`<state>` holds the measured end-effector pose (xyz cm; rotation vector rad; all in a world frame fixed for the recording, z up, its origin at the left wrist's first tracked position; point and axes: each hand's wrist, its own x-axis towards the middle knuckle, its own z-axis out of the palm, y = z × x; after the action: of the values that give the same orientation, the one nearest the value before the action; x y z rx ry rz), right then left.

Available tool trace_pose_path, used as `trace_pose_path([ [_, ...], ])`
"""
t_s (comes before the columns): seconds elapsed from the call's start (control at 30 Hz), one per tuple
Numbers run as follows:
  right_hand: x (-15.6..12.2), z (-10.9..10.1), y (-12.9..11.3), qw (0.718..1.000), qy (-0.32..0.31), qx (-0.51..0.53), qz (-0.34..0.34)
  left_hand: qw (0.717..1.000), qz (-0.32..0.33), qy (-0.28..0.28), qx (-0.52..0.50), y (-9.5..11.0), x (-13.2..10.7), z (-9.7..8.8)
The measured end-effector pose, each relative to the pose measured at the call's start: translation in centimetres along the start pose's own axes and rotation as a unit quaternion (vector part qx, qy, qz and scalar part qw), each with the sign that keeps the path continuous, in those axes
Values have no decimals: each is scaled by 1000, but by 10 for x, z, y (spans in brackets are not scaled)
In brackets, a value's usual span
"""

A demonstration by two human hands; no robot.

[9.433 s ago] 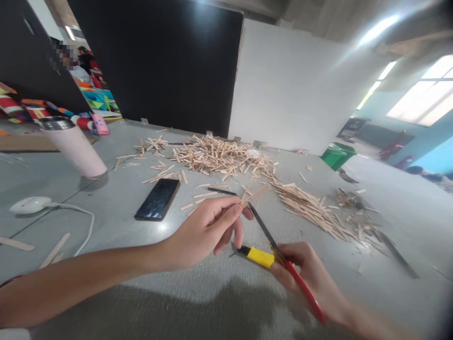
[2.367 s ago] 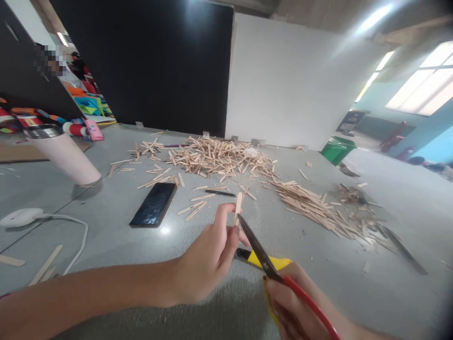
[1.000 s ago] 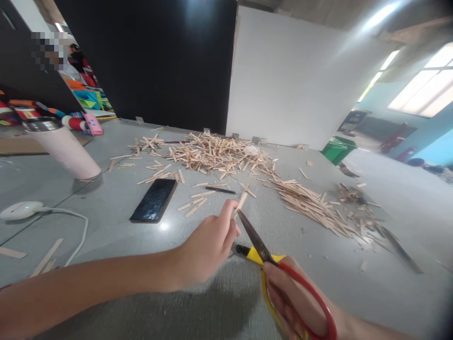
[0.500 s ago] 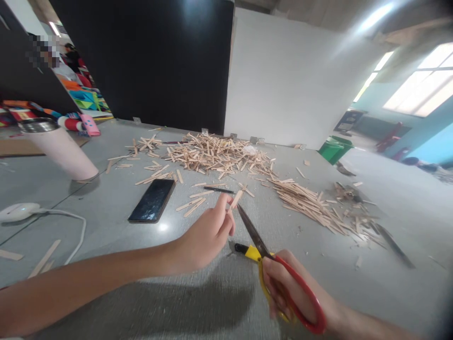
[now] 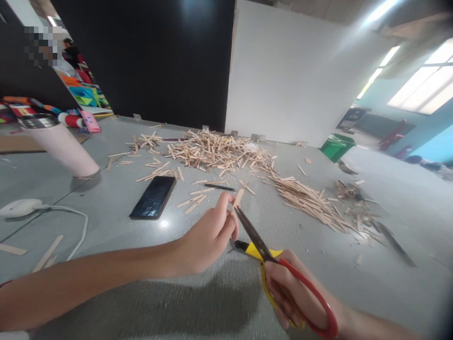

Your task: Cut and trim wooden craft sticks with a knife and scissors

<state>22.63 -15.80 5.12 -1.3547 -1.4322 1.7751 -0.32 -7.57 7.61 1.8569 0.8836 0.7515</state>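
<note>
My left hand [image 5: 208, 236] pinches a short wooden craft stick [image 5: 238, 197] between thumb and forefinger, holding it up over the grey table [image 5: 116, 236]. My right hand [image 5: 290, 293] grips red-handled scissors [image 5: 269, 257], fingers through the loops. The dark blades point up-left and their tips meet the stick just beside my left fingertips. A yellow utility knife [image 5: 255, 249] lies on the table under the blades.
A big heap of wooden sticks [image 5: 219, 153] lies at the back, a second pile [image 5: 311, 203] at the right. A black phone [image 5: 153, 197], a pink tumbler [image 5: 58, 144] and a white device with cable [image 5: 21, 208] sit at the left. A green bin [image 5: 334, 144] stands beyond.
The stick in my left hand has become shorter since the oldest frame. The scissors have stayed at the stick, blades shifting slightly. The view has drifted a little.
</note>
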Motion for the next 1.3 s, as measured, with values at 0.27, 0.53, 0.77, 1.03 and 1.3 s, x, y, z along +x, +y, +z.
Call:
trace_pose_path([
  [0.27,0,-1,3,1000,-2,0,6,1000,2,-1,7,0,0,-1],
  [0.53,2,-1,3,1000,-4,-9,5,999,7,-1,34,-3,0,-2],
  [0.77,1,-1,1,1000,-4,-12,5,995,11,5,95,-7,0,-4],
  [1.03,5,5,-6,1000,12,8,2,996,4,-4,90,-5,2,-6],
  [1.3,6,5,-7,1000,19,-12,-10,996,-7,-11,84,-7,2,-6],
])
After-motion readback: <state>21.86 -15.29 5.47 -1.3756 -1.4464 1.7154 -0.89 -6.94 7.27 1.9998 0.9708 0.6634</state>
